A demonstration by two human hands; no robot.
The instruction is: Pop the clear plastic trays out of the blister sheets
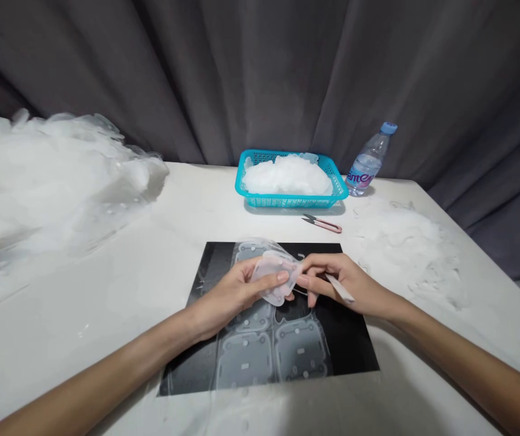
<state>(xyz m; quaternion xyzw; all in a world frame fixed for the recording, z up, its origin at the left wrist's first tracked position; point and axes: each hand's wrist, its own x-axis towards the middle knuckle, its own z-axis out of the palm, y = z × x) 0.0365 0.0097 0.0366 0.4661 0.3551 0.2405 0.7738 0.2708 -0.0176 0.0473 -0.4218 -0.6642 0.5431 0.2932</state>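
My left hand [237, 290] is closed on a translucent, rounded silicone-like piece [271, 275], with the thumb flat across its front. At that piece's right edge, the thumb and fingertips of my right hand [337, 278] are pinched together. A pale, slim, flat-ended tool [340, 289] sticks out from my right hand towards the lower right; its tip is hidden by the fingers. Below both hands, a clear sheet of similar rounded pieces [246, 360] lies on a black mat [351, 348]. One outline in the sheet, under my right hand, shows black through it.
A turquoise basket [287, 203] behind the mat holds a white translucent heap. Pink-handled thread snips [322, 224] lie before it, and a water bottle [369, 163] stands to its right. A large pile of clear sheets [55, 175] covers the left; whitish scraps [414, 248] lie right.
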